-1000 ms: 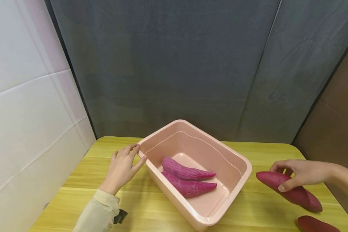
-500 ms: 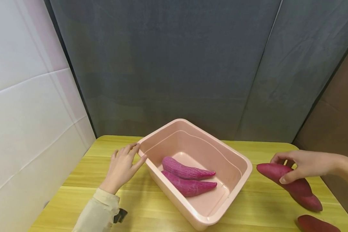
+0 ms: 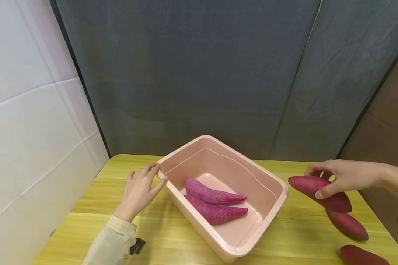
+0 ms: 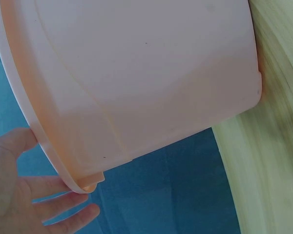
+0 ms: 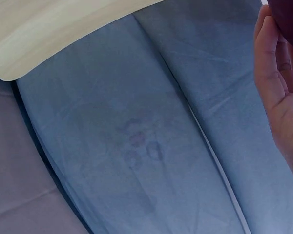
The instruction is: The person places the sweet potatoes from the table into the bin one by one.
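Observation:
A pink plastic tub (image 3: 275,186) sits mid-table on the yellow wooden table (image 3: 166,239); two purple sweet potatoes (image 3: 215,197) lie inside it. My left hand (image 3: 140,191) rests with straight fingers against the tub's left corner, and the left wrist view shows the tub wall (image 4: 136,73) with my left hand's fingers (image 4: 63,214) beside its rim. My right hand (image 3: 343,177) grips a dark red sweet potato (image 3: 318,188), lifted off the table just right of the tub. In the right wrist view only my right hand's fingers (image 5: 278,92) and an edge of that potato (image 5: 289,19) show.
Two more red sweet potatoes lie on the table at the right: one (image 3: 348,225) under the held one, another (image 3: 363,255) at the bottom edge. A grey fabric screen (image 3: 199,73) stands behind the table, a white wall (image 3: 26,129) at the left.
My right hand has lifted the red sweet potato up and slightly left toward the tub, uncovering another potato beneath it. The left hand and tub have not moved.

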